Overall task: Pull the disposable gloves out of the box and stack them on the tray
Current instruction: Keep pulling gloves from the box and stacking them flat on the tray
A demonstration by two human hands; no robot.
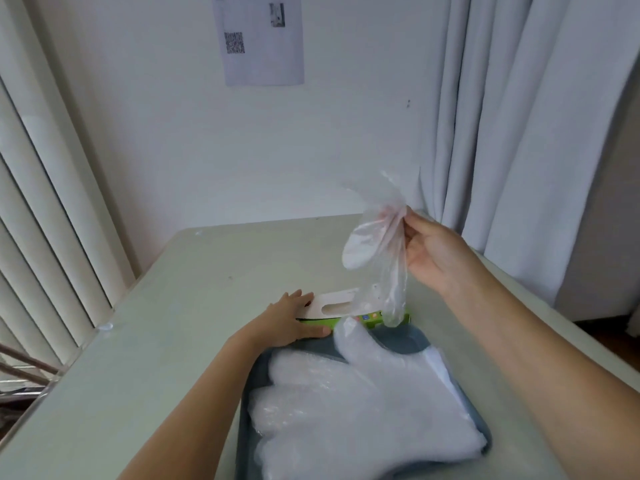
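Note:
A flat green and white glove box [346,311] lies on the table just beyond the grey-blue tray [403,341]. My left hand [289,318] grips the box's left end, fingers on top and thumb along the near side. My right hand [427,251] is raised above the box and pinches a clear plastic glove [375,244], which hangs down with its lower end near the box opening. A stack of clear gloves [356,410] lies spread over the tray and covers most of it.
The pale green table [166,341] reaches to a white wall with a printed sheet [258,38] pinned on it. Vertical blinds [38,220] hang at the left and a white curtain [519,116] at the right.

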